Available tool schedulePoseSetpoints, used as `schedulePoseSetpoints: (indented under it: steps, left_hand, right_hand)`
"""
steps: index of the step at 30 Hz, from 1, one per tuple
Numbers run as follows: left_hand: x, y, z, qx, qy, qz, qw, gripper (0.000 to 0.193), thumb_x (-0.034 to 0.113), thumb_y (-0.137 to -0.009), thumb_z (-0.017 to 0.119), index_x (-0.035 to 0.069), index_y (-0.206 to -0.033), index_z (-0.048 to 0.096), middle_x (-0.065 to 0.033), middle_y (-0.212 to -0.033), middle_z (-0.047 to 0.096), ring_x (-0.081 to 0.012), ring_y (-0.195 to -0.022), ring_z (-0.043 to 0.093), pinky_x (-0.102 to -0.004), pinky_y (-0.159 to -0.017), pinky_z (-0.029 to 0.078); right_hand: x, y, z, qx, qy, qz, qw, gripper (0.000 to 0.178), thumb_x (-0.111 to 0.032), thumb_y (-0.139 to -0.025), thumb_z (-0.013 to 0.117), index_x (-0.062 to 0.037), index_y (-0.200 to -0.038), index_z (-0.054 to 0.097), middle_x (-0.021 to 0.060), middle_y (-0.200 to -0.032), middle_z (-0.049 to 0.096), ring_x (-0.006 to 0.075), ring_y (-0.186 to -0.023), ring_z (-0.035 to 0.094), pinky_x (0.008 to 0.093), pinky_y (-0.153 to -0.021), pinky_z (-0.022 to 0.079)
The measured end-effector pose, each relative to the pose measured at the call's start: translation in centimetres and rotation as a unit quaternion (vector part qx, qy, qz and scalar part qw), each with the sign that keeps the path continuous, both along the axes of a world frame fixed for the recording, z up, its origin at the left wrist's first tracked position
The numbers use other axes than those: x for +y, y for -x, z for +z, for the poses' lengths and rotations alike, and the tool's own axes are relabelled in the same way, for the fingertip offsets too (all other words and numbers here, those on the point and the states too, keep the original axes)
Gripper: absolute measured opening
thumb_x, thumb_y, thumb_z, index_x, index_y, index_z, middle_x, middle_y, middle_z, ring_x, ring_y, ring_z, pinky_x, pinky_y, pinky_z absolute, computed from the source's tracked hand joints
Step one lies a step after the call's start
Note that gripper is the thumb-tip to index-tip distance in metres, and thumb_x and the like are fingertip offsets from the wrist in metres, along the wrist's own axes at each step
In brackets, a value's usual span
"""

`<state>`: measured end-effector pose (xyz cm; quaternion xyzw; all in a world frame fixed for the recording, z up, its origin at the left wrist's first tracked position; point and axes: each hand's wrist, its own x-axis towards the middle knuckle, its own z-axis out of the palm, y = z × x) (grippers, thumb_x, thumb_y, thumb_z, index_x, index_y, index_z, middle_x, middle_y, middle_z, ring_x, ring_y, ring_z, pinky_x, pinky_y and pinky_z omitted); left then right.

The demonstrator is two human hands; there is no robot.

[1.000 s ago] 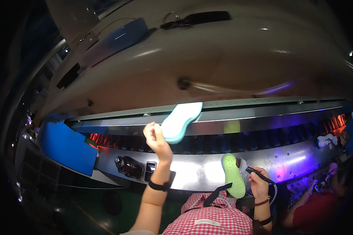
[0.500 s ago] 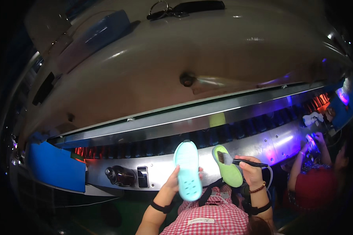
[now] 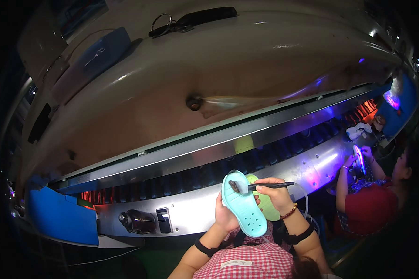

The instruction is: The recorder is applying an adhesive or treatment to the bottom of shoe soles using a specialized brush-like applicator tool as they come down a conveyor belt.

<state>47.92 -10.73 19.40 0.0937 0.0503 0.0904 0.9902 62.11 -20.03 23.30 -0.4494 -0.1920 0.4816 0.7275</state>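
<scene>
My left hand (image 3: 225, 215) grips a turquoise foam shoe sole (image 3: 243, 203) by its side; several small holes pierce its near, rounded end. Closed round the black handle of a brush (image 3: 277, 185), my right hand (image 3: 277, 196) brings the bristles onto the far end of the turquoise sole. A thin pale hose runs from the handle's end. Behind the turquoise sole and my right hand, a light green shoe sole (image 3: 267, 206) is partly hidden.
A curved metal ledge (image 3: 191, 202) borders a dark ribbed conveyor (image 3: 174, 185). A dark bottle (image 3: 138, 222) and a phone (image 3: 164, 220) stand on the left. A blue panel (image 3: 63, 216) lies beyond them. At right, a person in red (image 3: 370, 209) works under purple light.
The brush has left the green sole and now meets the turquoise one. My left hand has tilted the turquoise sole and moved it right, in front of the green one. The whole view has shifted.
</scene>
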Motion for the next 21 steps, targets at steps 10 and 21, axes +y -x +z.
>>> schedulePoseSetpoints:
  steps: [10,21]
  left_hand:
    - [-0.4,-0.7,-3.9,0.185,-0.046,0.181,0.965,0.075,0.065,-0.084,0.015,0.010,-0.131,0.033,-0.0139,-0.126,0.043,-0.0284,-0.116,0.043,-0.0424,-0.098,0.034]
    - [-0.6,1.3,0.6,0.079,-0.033,0.097,0.992,0.077,0.069,-0.081,0.019,0.011,-0.126,0.040,-0.0123,-0.121,0.049,-0.0328,-0.107,0.050,-0.0467,-0.091,0.040]
  right_hand:
    - [0.9,3.3,1.3,-0.601,-0.048,-0.023,0.797,0.016,-0.010,-0.071,0.063,-0.0028,-0.085,0.065,0.0124,-0.084,0.064,0.0267,-0.077,0.062,0.0323,-0.068,0.049]
    - [-1.3,1.1,5.3,-0.315,0.032,0.054,0.947,0.019,-0.003,-0.072,0.068,0.0000,-0.090,0.066,0.0112,-0.089,0.065,0.0148,-0.080,0.062,0.0238,-0.069,0.049]
